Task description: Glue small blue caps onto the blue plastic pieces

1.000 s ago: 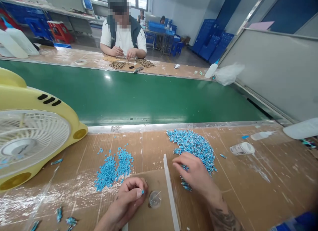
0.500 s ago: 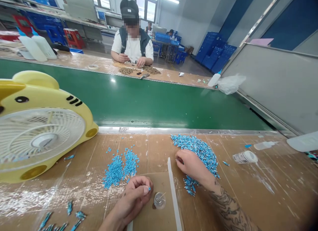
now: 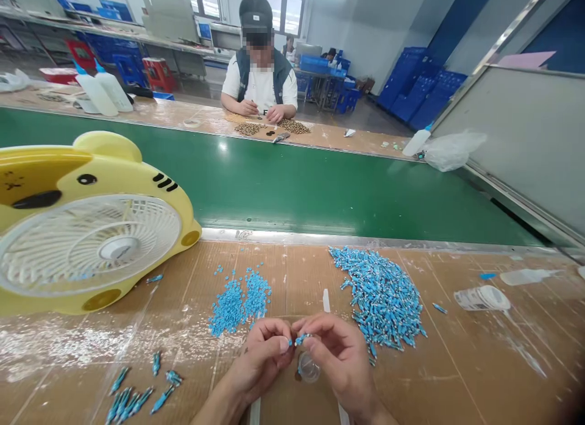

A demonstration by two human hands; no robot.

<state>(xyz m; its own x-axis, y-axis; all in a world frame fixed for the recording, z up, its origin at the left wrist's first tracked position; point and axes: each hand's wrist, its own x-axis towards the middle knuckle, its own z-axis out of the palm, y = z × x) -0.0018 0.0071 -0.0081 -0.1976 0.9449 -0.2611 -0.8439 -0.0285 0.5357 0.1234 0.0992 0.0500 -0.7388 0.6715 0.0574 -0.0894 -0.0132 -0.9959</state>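
My left hand (image 3: pixel 267 352) pinches a small blue disc (image 3: pixel 289 342) between thumb and fingertip. Close against it, my right hand (image 3: pixel 336 352) is closed on a small blue piece (image 3: pixel 301 339) with pale ends. The two parts nearly meet; whether they touch I cannot tell. Just below the fingers stands a small clear cup (image 3: pixel 309 367). Beyond my left hand lies a pile of small blue discs (image 3: pixel 228 308). A larger heap of blue pieces (image 3: pixel 386 297) spreads to the right of my right hand. Several joined blue pieces (image 3: pixel 125 405) lie at the lower left.
A yellow animal-shaped fan (image 3: pixel 187 208) stands at the left. The green belt (image 3: pixel 292 184) crosses beyond the cardboard-covered table (image 3: pixel 439 370). A white jar (image 3: pixel 482 298) and a clear bottle (image 3: pixel 525 277) lie at the right. Across the belt, a person (image 3: pixel 260 77) handles small parts.
My right hand has moved left from the heap with a blue piece and now meets my left hand above the cup. The whole view has shifted slightly, so things appear farther right.
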